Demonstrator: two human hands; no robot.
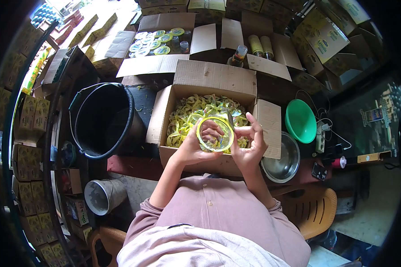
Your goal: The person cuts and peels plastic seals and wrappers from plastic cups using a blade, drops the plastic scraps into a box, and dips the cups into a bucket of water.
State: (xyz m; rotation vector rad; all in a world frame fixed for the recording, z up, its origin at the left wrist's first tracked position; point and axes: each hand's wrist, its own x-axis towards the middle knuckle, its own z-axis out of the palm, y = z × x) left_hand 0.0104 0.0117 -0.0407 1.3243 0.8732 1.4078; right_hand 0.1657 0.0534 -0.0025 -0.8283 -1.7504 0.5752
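My left hand [192, 146] is wrapped round a clear round container with a yellow rim [215, 119], tilted so that its round end faces me. Its fingers show through the clear part. At the container's right side, my right hand [249, 144] has its thumb and fingers bent around a small dark tool, perhaps a blade [230, 119]. Both hands are above an open cardboard box [214, 75], which holds a heap of yellow and green printed strips [189, 111].
A black bucket [131, 120] stands left of the box, a grey bucket [96, 198] below it. On the right are a green bowl [300, 121] and a metal bowl [283, 160]. Behind, open cartons [153, 64] hold lidded containers. Orange chairs [314, 209] flank me.
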